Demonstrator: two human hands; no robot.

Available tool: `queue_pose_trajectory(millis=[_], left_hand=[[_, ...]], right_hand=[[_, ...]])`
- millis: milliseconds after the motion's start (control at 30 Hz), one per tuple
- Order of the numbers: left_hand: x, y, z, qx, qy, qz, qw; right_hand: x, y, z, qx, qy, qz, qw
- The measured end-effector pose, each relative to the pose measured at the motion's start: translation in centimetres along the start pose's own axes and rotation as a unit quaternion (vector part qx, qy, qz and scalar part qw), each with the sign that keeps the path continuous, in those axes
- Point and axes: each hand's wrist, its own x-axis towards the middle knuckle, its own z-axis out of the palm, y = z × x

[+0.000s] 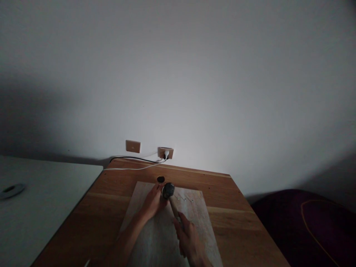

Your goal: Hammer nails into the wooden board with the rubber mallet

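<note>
My right hand (187,233) is wrapped around the wooden handle of a mallet (168,190) with a dark, rounded head. The head is over the upper part of a pale board (155,237) and covers some of my left fingertips. Just left of it, my left hand (153,200) has its fingers drawn together low over the board. Whatever they pinch is hidden behind the mallet head. To the right of the head, several small nails (185,199) show on the board; whether they stand or lie is too small to tell.
The board rests on a wooden table (230,222) against a white wall. Cables (136,168) run along its back edge to a wall socket (166,152); a round hole (160,179) lies nearby. A white surface (55,200) adjoins at left, carrying a roll of tape (11,190). A dark purple seat (300,222) is at right.
</note>
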Motion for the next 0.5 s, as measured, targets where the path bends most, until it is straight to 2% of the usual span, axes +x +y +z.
queue_pose_trajectory(millis=[133,300,500], left_hand=[[-0.15,0.14,-0.16,0.006,0.002,0.002,1.0],[-0.27,-0.11,0.0,0.03,-0.006,-0.004,1.0],[-0.1,0.52,-0.25,0.044,-0.023,-0.021,0.999]], right_hand=[[-0.02,0.03,0.21,0.002,0.026,-0.008,1.0],[-0.34,-0.49,0.18,0.017,0.005,0.011,1.0],[-0.55,0.16,0.38,0.066,0.056,0.014,0.996]])
